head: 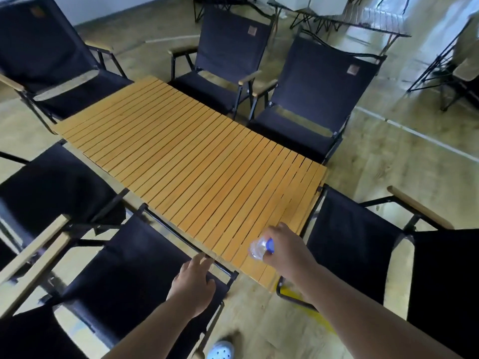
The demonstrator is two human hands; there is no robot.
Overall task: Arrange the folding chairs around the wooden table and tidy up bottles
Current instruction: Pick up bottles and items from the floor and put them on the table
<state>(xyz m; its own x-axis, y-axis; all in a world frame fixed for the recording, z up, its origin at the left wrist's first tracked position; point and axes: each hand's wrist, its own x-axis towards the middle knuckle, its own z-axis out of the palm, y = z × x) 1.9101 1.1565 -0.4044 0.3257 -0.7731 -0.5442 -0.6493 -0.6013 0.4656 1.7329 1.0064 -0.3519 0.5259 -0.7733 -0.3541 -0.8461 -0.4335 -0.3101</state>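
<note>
A small clear plastic bottle [260, 249] with a blue cap is held in the right hand [287, 248], whose fingers wrap round its body, just above the near right corner of the wooden table [186, 151]. Blur hides whether the bottle holds any liquid. It is probably light, thin-walled and easy to crush, so the firmer neck under the cap seems the safer place to hold it. The left hand [193, 283] rests on the top rail of the near chair [124, 268], with its fingers lying fairly straight across the bar and holding nothing. That chair is black fabric on a dark metal frame with pale wooden armrests. It should be light but slack in the cloth, so the stiff rail or armrests are the parts to take. The table's near edge runs just beside that rail; whether they touch cannot be told. A right chair [363, 242] stands close to the table's right end. Two far chairs [228, 55] sit side by side along the far edge, and a left chair [51, 187] sits near left. Open floor [388, 164] lies to the far right. The gap between the near chair and the right chair is narrow.
</note>
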